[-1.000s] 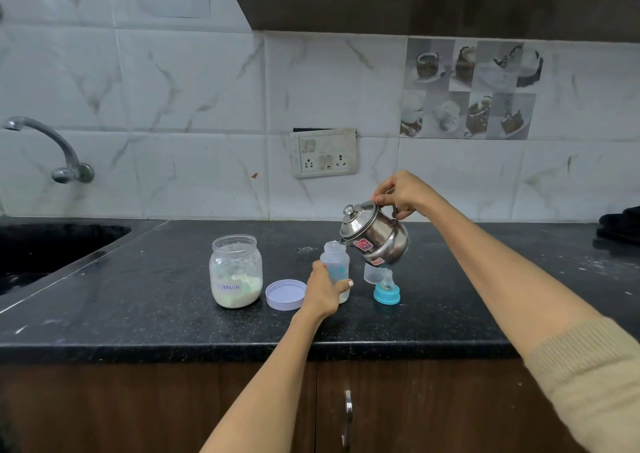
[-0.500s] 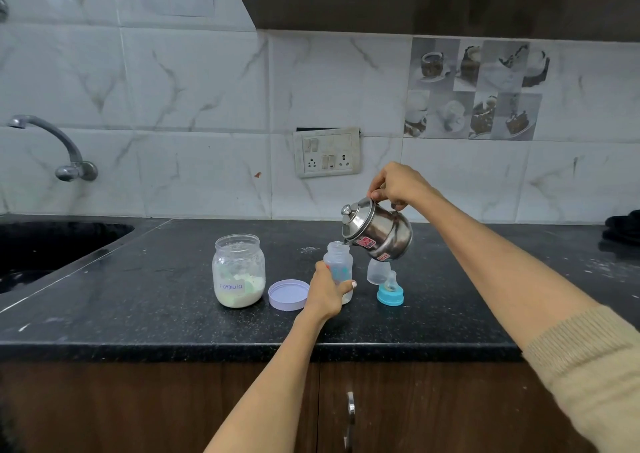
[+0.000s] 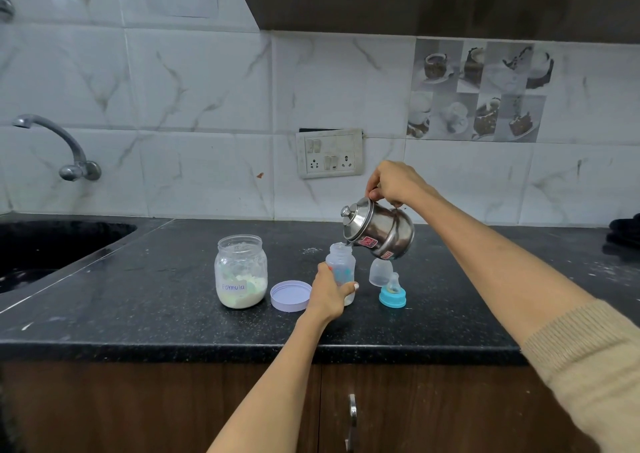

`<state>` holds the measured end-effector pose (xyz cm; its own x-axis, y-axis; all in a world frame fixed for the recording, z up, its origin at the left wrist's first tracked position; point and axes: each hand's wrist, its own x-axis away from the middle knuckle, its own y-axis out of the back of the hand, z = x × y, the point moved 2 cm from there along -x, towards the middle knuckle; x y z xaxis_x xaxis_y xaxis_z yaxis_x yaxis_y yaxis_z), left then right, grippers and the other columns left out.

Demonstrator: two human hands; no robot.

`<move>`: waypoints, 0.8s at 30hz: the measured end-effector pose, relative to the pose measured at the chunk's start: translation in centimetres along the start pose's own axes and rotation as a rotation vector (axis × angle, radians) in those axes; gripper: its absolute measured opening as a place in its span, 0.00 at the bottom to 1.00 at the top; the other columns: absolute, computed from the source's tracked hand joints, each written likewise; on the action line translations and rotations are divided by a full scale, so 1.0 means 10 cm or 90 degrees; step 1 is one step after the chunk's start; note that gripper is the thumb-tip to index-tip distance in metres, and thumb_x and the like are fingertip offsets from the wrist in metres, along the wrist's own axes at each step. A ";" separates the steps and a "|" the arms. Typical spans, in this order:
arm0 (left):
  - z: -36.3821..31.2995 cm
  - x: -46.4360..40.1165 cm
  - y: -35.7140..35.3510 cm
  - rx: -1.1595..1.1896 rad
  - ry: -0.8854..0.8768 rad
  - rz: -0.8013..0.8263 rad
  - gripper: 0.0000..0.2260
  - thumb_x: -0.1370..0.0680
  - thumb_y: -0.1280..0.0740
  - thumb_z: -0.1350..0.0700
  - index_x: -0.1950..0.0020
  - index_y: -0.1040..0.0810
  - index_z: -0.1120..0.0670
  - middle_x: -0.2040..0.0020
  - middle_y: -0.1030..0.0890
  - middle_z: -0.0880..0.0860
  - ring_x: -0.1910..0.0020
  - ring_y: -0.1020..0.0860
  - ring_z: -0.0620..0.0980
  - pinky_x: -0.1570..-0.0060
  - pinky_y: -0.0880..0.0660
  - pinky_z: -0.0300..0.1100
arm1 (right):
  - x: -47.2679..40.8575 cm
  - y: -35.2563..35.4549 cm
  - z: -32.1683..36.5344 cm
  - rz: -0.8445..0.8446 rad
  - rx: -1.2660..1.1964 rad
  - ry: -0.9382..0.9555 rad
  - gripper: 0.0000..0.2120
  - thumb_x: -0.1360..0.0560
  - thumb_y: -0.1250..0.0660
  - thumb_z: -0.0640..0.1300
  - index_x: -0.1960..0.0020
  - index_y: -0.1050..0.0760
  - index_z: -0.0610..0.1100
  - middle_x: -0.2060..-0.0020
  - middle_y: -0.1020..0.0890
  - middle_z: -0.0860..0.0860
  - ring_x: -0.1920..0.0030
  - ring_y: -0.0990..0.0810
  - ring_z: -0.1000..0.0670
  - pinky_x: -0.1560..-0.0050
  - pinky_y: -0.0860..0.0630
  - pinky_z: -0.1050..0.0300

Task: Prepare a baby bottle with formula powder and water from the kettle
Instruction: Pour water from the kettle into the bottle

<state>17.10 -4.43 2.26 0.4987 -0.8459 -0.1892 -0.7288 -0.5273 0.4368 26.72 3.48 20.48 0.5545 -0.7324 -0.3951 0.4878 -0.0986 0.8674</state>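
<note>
A clear baby bottle (image 3: 341, 260) with blue markings stands upright on the black counter (image 3: 156, 279), and my left hand (image 3: 330, 291) grips its lower half. My right hand (image 3: 391, 182) holds the steel kettle (image 3: 379, 229) by its handle, tilted left with its spout just over the bottle's open mouth. The open glass jar labelled "Formula" (image 3: 241, 271) holds pale powder to the left. Its lilac lid (image 3: 291, 295) lies flat between jar and bottle. The blue teat ring (image 3: 392, 295) and the clear cap (image 3: 380, 272) sit right of the bottle.
A dark sink (image 3: 52, 245) with a wall tap (image 3: 62, 144) lies at the left. A socket plate (image 3: 330, 153) is on the tiled wall behind the kettle. A dark object (image 3: 623, 234) sits at the far right of the counter. Cupboard doors are below.
The kettle has tipped a little further towards the bottle, its spout now closer to the mouth. My left hand has stayed on the bottle.
</note>
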 end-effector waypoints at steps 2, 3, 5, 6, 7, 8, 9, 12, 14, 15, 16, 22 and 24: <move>0.00 0.00 0.00 0.001 0.002 0.002 0.24 0.23 0.34 0.56 0.33 0.41 0.60 0.32 0.32 0.58 0.35 0.31 0.55 0.36 0.32 0.48 | 0.02 0.00 0.04 0.001 0.018 0.014 0.11 0.25 0.36 0.32 0.48 0.18 0.39 0.58 0.17 0.47 0.71 0.30 0.56 0.70 0.34 0.63; 0.00 0.00 0.00 0.000 0.003 0.003 0.24 0.23 0.34 0.56 0.32 0.41 0.60 0.32 0.32 0.58 0.35 0.31 0.55 0.36 0.32 0.48 | 0.03 0.01 0.06 -0.001 0.029 0.018 0.11 0.25 0.36 0.31 0.48 0.18 0.39 0.58 0.17 0.47 0.69 0.28 0.55 0.69 0.33 0.63; -0.01 0.01 0.00 0.001 0.004 0.004 0.24 0.23 0.34 0.56 0.32 0.41 0.59 0.32 0.32 0.58 0.34 0.31 0.55 0.35 0.33 0.48 | 0.03 0.01 0.08 -0.002 0.047 0.020 0.12 0.26 0.37 0.31 0.48 0.18 0.39 0.60 0.18 0.47 0.65 0.25 0.52 0.64 0.29 0.58; -0.01 0.01 0.00 0.002 0.005 0.004 0.24 0.23 0.34 0.56 0.32 0.41 0.59 0.32 0.32 0.58 0.34 0.31 0.55 0.35 0.33 0.48 | 0.03 0.02 0.09 -0.004 0.053 0.020 0.12 0.26 0.37 0.31 0.48 0.18 0.40 0.62 0.19 0.48 0.64 0.25 0.52 0.60 0.28 0.56; -0.01 0.01 0.01 0.003 0.006 0.004 0.25 0.23 0.34 0.56 0.32 0.42 0.59 0.31 0.32 0.58 0.34 0.32 0.55 0.35 0.33 0.48 | 0.03 0.02 0.10 -0.006 0.058 0.020 0.12 0.26 0.37 0.31 0.49 0.17 0.40 0.63 0.19 0.49 0.62 0.23 0.51 0.58 0.27 0.55; -0.01 0.01 0.01 0.004 0.006 0.004 0.25 0.23 0.34 0.56 0.32 0.42 0.59 0.31 0.33 0.58 0.34 0.32 0.55 0.35 0.33 0.48 | 0.03 0.02 0.11 -0.009 0.062 0.022 0.12 0.26 0.37 0.30 0.49 0.17 0.40 0.63 0.19 0.49 0.58 0.21 0.49 0.55 0.25 0.54; -0.01 0.01 0.01 0.006 0.006 0.004 0.25 0.23 0.34 0.56 0.31 0.42 0.59 0.31 0.33 0.58 0.34 0.32 0.55 0.35 0.33 0.48 | 0.03 0.02 0.11 -0.014 0.066 0.026 0.13 0.26 0.37 0.30 0.49 0.17 0.40 0.63 0.19 0.49 0.55 0.19 0.48 0.51 0.23 0.53; -0.01 0.02 0.00 0.005 0.007 0.006 0.24 0.23 0.34 0.56 0.32 0.42 0.59 0.31 0.33 0.58 0.34 0.32 0.55 0.34 0.33 0.48 | 0.05 0.01 0.14 -0.024 0.076 0.032 0.14 0.27 0.38 0.29 0.50 0.17 0.40 0.64 0.20 0.49 0.52 0.18 0.47 0.46 0.22 0.51; -0.01 0.01 0.00 0.007 0.007 0.006 0.24 0.23 0.34 0.56 0.32 0.41 0.59 0.31 0.33 0.58 0.34 0.31 0.55 0.35 0.33 0.48 | 0.05 0.01 0.16 -0.026 0.082 0.035 0.14 0.27 0.38 0.29 0.50 0.17 0.40 0.63 0.19 0.48 0.53 0.18 0.47 0.48 0.22 0.53; -0.01 0.01 0.00 0.009 0.007 0.006 0.24 0.23 0.34 0.56 0.32 0.41 0.59 0.31 0.33 0.58 0.34 0.31 0.54 0.35 0.33 0.48 | 0.05 0.00 0.17 -0.028 0.085 0.039 0.13 0.27 0.38 0.30 0.50 0.17 0.40 0.62 0.18 0.48 0.52 0.18 0.47 0.47 0.22 0.52; -0.01 0.01 0.00 0.010 0.006 0.006 0.24 0.23 0.34 0.56 0.32 0.41 0.59 0.31 0.33 0.57 0.34 0.32 0.54 0.34 0.33 0.48 | 0.06 0.00 0.19 -0.030 0.088 0.044 0.13 0.27 0.38 0.30 0.50 0.17 0.41 0.60 0.17 0.47 0.51 0.17 0.47 0.47 0.22 0.52; -0.02 0.02 0.00 0.012 0.007 0.008 0.25 0.23 0.34 0.56 0.31 0.42 0.58 0.31 0.33 0.57 0.33 0.32 0.54 0.34 0.33 0.47 | 0.07 -0.01 0.30 -0.036 0.137 0.089 0.11 0.27 0.36 0.31 0.51 0.17 0.40 0.55 0.15 0.45 0.51 0.18 0.46 0.47 0.21 0.51; -0.01 0.02 0.00 0.014 0.007 0.007 0.25 0.23 0.34 0.56 0.31 0.41 0.59 0.31 0.33 0.57 0.34 0.32 0.54 0.35 0.33 0.47 | 0.06 -0.02 0.33 -0.036 0.155 0.099 0.11 0.27 0.36 0.30 0.51 0.18 0.40 0.55 0.16 0.45 0.52 0.17 0.46 0.47 0.21 0.50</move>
<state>17.24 -4.55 2.35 0.4960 -0.8507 -0.1741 -0.7445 -0.5198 0.4190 24.74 0.85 21.05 0.6366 -0.6108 -0.4707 0.3552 -0.3096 0.8821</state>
